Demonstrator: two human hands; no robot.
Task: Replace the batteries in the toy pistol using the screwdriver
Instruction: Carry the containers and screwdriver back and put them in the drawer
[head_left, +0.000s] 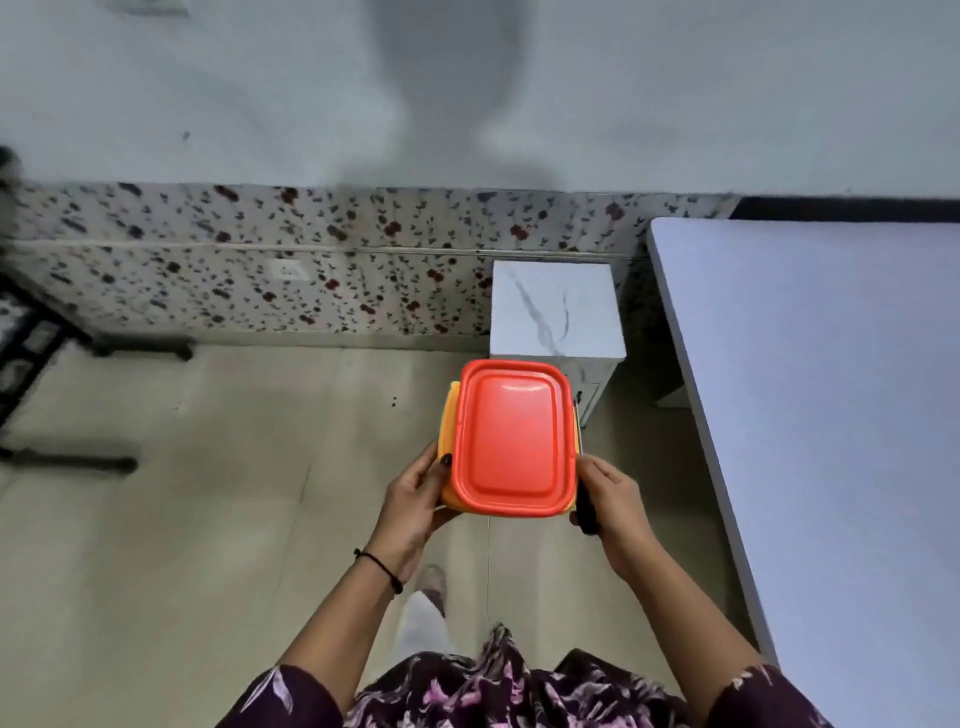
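A lidded box (511, 441), held in both hands
The screwdriver (586, 506) is pinned to its right side by the curled right hand (615, 512); its left side is gripped by the left hand (413, 506) (contents hidden).

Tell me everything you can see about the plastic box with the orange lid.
The box is rectangular with rounded corners, looks like glossy plastic, and has a yellow body under an orange-red lid with a raised centre panel. The lid is on. Both hands hold it in the air: the left hand grips its left side, the right hand its right side, together with a dark-handled tool.
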